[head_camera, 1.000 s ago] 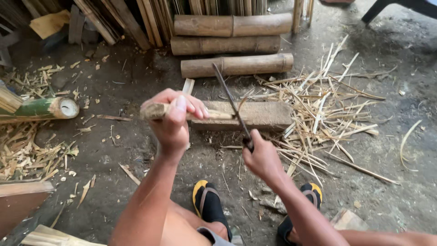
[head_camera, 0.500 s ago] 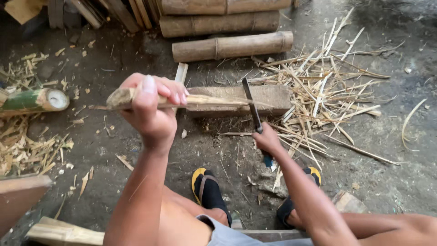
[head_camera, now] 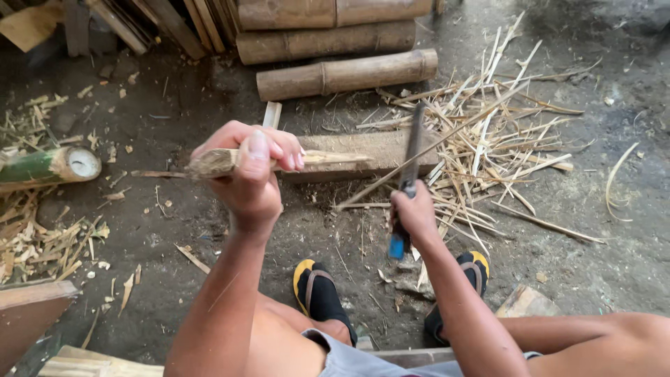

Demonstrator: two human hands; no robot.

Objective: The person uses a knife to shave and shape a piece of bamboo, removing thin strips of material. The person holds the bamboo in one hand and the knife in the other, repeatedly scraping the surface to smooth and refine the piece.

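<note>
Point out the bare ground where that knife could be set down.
Free: dirt between the green bamboo culm and the wooden block, under the left hand; also the far right, beyond the splinter pile. Crowded: around the right hand and knife, and the scraps at left.

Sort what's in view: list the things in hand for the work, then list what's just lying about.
In hand:
left hand gripping a bamboo strip
right hand gripping a long knife
wooden block under the strip

Lying about:
bamboo logs
green bamboo piece
pile of splinters
</note>
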